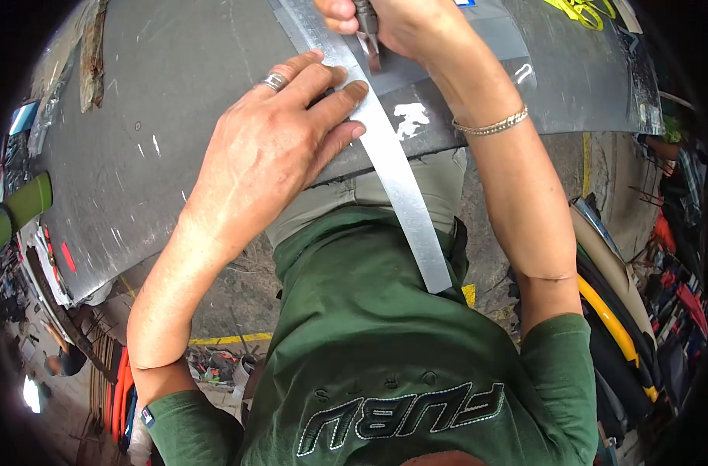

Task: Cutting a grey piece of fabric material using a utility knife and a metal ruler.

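A long metal ruler (401, 182) lies slantwise on the dark grey worktable (167, 147), its near end sticking out past the table edge toward my body. My left hand (268, 140), with a ring on one finger, rests on the ruler; its fingers are spread and press down from above. At the top of the view my right hand (404, 27) is wrapped round a knife (367, 35) with a dark handle and a short brownish blade. The blade points down beside the ruler's right edge, over a sheet of grey material (478, 46). Part of the grip lies outside the picture.
A green cylinder (24, 210) sits at the table's left edge. Yellow cords (583, 12) lie at the far right. Rolls of material (614, 318), one yellow, stand on the right beside the floor. A person (65, 359) is at the lower left.
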{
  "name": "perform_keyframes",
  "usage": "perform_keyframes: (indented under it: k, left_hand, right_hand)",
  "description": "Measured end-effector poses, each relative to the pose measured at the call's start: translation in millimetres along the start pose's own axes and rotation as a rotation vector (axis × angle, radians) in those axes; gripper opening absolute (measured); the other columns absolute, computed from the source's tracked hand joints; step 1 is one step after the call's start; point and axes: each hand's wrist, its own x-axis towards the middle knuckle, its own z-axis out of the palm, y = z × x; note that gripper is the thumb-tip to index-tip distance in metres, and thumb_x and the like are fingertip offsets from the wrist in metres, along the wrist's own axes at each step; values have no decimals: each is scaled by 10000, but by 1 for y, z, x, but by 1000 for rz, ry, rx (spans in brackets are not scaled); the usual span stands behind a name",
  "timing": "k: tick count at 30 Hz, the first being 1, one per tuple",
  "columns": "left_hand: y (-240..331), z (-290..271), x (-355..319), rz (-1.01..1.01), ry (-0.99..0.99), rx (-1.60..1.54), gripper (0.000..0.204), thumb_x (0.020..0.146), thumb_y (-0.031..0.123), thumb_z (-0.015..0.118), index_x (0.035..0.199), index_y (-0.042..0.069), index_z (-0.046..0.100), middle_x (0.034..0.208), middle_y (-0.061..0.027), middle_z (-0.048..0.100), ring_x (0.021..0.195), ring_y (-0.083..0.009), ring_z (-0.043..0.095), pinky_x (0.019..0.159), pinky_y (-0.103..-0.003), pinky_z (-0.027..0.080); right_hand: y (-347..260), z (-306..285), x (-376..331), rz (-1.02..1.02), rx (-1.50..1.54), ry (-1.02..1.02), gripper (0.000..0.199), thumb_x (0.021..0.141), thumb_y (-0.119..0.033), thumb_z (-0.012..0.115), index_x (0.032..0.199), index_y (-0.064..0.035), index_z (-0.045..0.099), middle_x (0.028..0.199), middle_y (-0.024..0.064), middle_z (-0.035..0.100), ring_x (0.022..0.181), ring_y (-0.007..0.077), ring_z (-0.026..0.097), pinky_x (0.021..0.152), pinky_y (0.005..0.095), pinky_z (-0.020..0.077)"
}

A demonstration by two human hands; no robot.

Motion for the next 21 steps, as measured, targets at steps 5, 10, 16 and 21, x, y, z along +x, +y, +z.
perform_keyframes:
  k: [5,10,16,21]
  left_hand:
    - [0,3,-2,-35,9,-9,332,904,256,769,1206,125,726,1249,-45,672,1291,-277,608,999,-419,541]
    - [0,3,-3,-37,9,0,335,898,255,771,1206,129,727,1252,-42,672,1297,-275,605,992,-423,545]
    - [-1,3,-2,-39,1,2,342,893,259,775,1211,139,732,1244,-40,675,1294,-275,606,981,-418,551]
    - [0,3,-2,-41,9,0,349,888,260,779,1213,142,737,1227,-40,680,1290,-276,608,975,-415,554]
  right_hand:
    - [15,0,8,115,-23,-9,561,1068,-608,389,1019,-76,562,634,-21,448,369,102,344,346,285,295]
    - [21,-3,11,75,1,-15,580,1062,-617,388,1015,-65,559,620,-19,438,361,104,346,338,287,293]
    - [19,-1,9,63,-39,1,595,1062,-611,383,1026,-44,562,614,-12,443,354,110,357,334,293,303]
    - [18,0,8,69,-39,13,605,1060,-609,385,1032,-31,562,610,-7,441,351,116,365,330,297,310]
